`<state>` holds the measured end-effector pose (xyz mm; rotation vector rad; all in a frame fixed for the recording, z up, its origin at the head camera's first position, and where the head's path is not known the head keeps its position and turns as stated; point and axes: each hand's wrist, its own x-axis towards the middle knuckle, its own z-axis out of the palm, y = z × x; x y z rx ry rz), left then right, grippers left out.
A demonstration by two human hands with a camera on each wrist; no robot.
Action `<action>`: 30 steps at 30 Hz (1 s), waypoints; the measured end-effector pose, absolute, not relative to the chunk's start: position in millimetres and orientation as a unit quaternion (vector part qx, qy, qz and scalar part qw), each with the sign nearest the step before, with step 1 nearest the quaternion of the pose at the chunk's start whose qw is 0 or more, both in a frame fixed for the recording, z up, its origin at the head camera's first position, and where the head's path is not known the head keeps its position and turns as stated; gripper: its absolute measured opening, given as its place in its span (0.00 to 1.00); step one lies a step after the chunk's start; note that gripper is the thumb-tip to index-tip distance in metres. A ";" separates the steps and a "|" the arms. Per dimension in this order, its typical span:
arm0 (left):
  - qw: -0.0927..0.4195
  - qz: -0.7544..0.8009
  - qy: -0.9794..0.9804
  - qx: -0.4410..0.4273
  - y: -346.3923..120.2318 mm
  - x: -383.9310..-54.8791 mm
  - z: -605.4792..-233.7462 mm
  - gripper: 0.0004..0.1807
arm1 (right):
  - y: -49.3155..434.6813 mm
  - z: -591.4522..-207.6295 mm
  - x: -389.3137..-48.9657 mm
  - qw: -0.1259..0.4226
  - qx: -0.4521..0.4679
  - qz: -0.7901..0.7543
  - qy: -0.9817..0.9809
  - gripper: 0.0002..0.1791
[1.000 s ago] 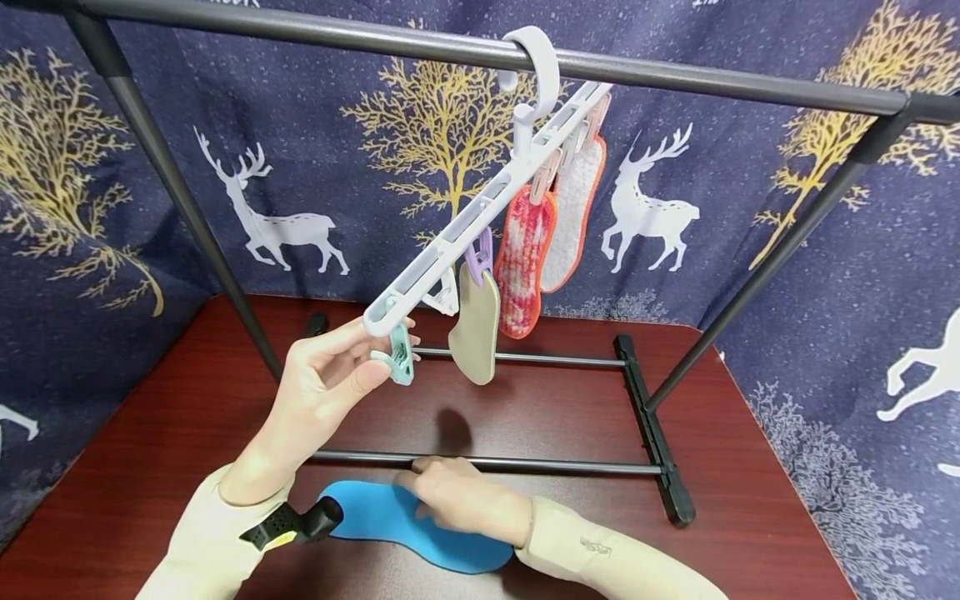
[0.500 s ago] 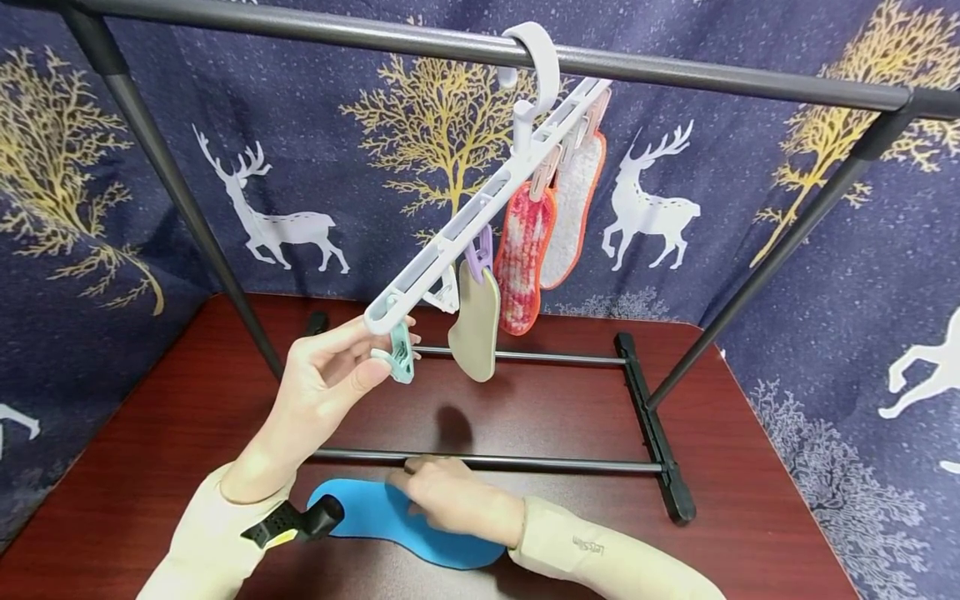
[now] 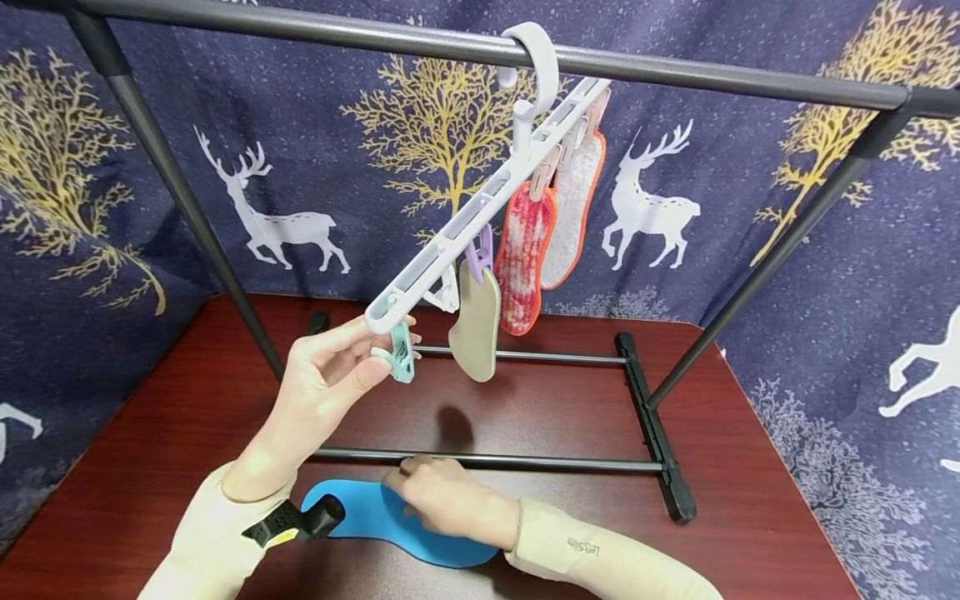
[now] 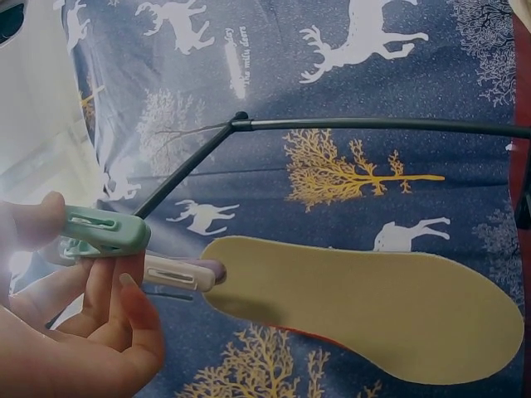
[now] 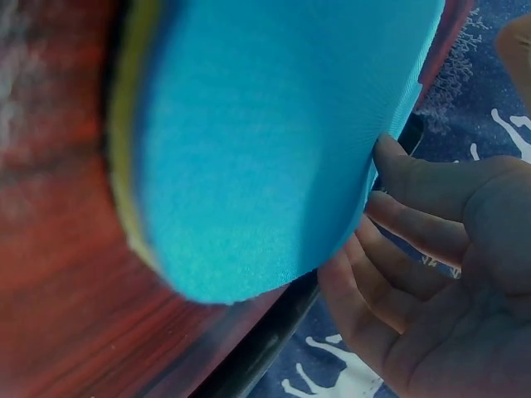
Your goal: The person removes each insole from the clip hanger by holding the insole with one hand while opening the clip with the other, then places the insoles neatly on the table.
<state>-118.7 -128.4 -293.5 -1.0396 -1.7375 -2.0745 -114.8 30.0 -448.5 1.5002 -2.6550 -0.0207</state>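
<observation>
With thumb and fingers my left hand [image 3: 318,387] pinches a mint-green clothespin [image 3: 402,354] at the near end of a white clip hanger [image 3: 465,221]. The left wrist view shows that clothespin [image 4: 108,232] between the fingertips. A blue insole [image 3: 367,510] lies low over the table, blue face up. My right hand [image 3: 453,504] holds it by its far edge. Seen from the right wrist, the thumb is at the rim of the blue insole [image 5: 249,149], with the other fingers at and beneath its edge. A beige insole [image 3: 477,325] hangs from a purple clothespin [image 3: 480,254] beyond the left hand.
Farther along the hanger, a red-and-white insole [image 3: 527,258] and a greyish one with an orange border [image 3: 573,212] hang from clips. A black rack's top rail [image 3: 712,79] carries the hanger hook. Its lower bar [image 3: 562,464] crosses the dark red table [image 3: 742,500] just beyond the blue insole.
My right hand has shifted slightly left, and the blue insole has slid left with it. The left hand keeps its pinch on the clothespin in the same place.
</observation>
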 end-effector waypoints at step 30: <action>0.122 -0.716 -0.589 -0.356 -130.1 -120.4 -294.9 0.20 | 41.3 -440.4 -116.9 0.064 0.492 0.039 -0.867 0.09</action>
